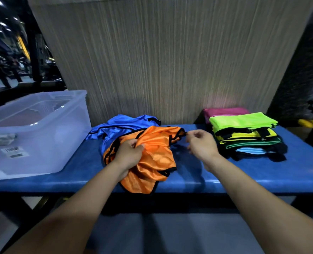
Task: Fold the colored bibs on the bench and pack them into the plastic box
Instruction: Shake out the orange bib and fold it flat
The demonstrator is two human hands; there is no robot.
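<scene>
At centre frame the left hand bunches the crumpled orange bib while the right hand pinches its black-trimmed edge — it is not yet folded. A blue bib lies rumpled behind it. A folded stack sits right of centre on the tabletop. The plastic box, at left, appears to hold no bibs — packing seems unstarted.

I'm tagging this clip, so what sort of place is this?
Probably a gym or sports hall: colored training bibs stacked on a padded blue bench, and what look like dark exercise machines at the far left under ceiling lights.
</scene>
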